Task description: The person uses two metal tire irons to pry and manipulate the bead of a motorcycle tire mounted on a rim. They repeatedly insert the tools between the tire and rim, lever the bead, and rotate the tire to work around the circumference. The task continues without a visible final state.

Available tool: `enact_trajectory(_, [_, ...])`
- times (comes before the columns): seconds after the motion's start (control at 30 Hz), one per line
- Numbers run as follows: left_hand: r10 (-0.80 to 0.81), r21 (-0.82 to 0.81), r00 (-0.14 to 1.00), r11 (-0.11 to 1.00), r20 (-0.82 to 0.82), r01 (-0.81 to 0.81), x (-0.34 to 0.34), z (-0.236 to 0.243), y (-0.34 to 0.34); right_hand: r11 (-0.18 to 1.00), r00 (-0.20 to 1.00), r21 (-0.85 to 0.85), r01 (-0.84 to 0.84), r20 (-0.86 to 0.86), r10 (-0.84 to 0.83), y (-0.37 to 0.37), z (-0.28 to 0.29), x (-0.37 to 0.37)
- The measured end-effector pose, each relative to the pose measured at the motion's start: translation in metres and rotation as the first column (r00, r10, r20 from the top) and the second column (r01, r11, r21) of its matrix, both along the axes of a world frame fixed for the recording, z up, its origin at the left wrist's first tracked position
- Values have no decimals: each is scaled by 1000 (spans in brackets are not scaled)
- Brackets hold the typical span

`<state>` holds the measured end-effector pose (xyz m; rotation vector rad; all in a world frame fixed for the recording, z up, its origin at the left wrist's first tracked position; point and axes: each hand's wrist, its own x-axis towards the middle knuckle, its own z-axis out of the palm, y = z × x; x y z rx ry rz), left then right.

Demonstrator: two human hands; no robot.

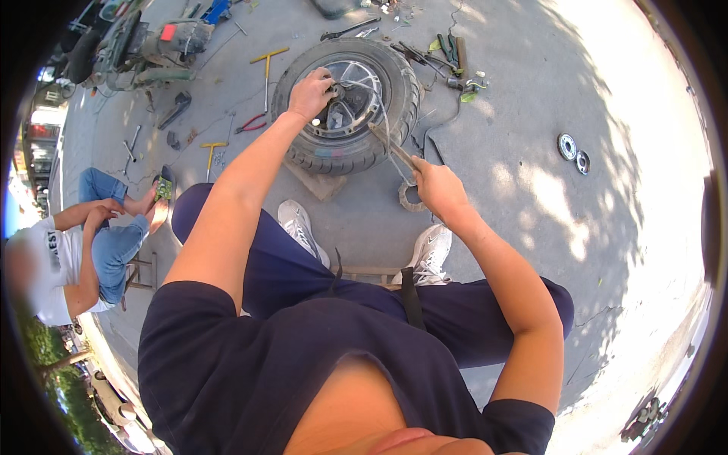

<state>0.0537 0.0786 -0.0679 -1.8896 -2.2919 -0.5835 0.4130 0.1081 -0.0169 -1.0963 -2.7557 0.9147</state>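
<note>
A wheel with a black tyre [303, 155] lies flat before me, its spoked metal hub [364, 80] facing up. At the hub's left side my left hand [312, 92] has its fingers curled around something dark near the centre; their grip hides most of it. My right hand [440, 188] holds a flat tan stick-like tool [396, 152] slanting towards the tyre's near right edge. A pale cable [384, 114] loops from the hub over the tyre towards a grey ring [409, 199] beside my right hand. The tool's far end reaches the rim.
Yellow T-handle wrenches [267, 72] and red-handled pliers [252, 123] lie left of the wheel. Several hand tools [447, 57] lie at its far right. Two metal rings [567, 147] rest farther right. A person [76, 250] sits at left, near a motorcycle [152, 53].
</note>
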Motion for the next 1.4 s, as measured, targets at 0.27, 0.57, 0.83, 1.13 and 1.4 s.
enact_trajectory(0.27, [-230,-94,972,970,-53,224,-18,18,16,996,995,-77,-49,85,55,19,17,-7])
enact_trajectory(0.57, [-199,-92,966,972,162,216,-34,9,10,988,972,-56,-143,178,151,49,18,-13])
enact_trajectory(0.83, [19,61,867,996,498,-57,1,13,2,999,979,-33,23,204,-16,129,47,89])
enact_trajectory(1.13, [68,-271,-369,802,927,-532,16,-36,-9,736,718,-83,672,314,-621,81,-216,185])
enact_trajectory(1.4, [-103,-421,-711,743,696,-520,18,-36,9,882,765,-240,405,618,-183,109,-174,136])
